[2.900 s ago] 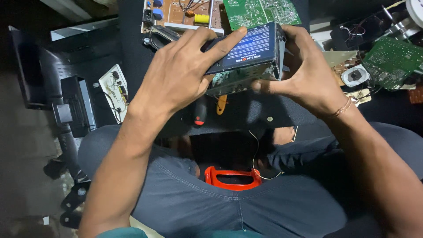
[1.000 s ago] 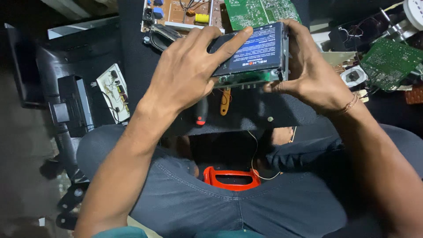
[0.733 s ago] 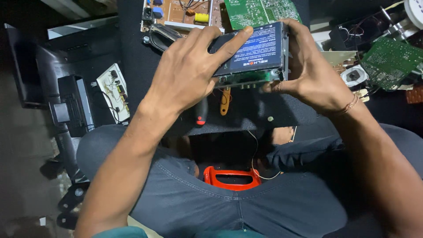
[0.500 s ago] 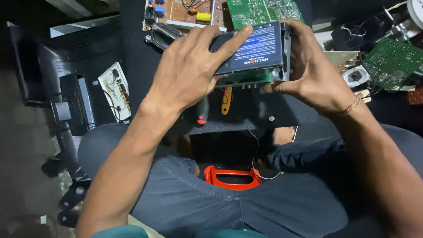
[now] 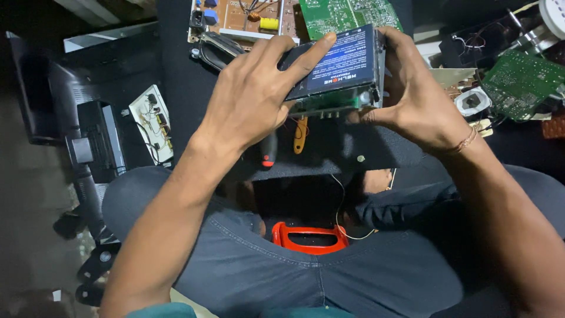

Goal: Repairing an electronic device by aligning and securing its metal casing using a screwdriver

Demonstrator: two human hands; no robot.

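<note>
Both hands are clamped on one unit. The left hand (image 5: 250, 97) lies over its near-left corner, forefinger stretched along the blue label; the right hand (image 5: 415, 97) grips the far right end, thumb underneath. The unit, a small boxed electronic module (image 5: 341, 68) with a green board edge showing below the label, is held in the air above the dark tabletop (image 5: 347, 150), over the person's lap.

Progress, as judged: the module is still closed and under inspection or being pried; no cover or part lies loose beside it. A red-handled screwdriver (image 5: 269, 154) and an orange tool (image 5: 301, 133) rest unused beneath.

Against the earliest frame, the module sits slightly higher and more level; the grip is unchanged.

Around: circuit boards (image 5: 347, 13), a red-orange handle (image 5: 310, 237) between the knees.
</note>
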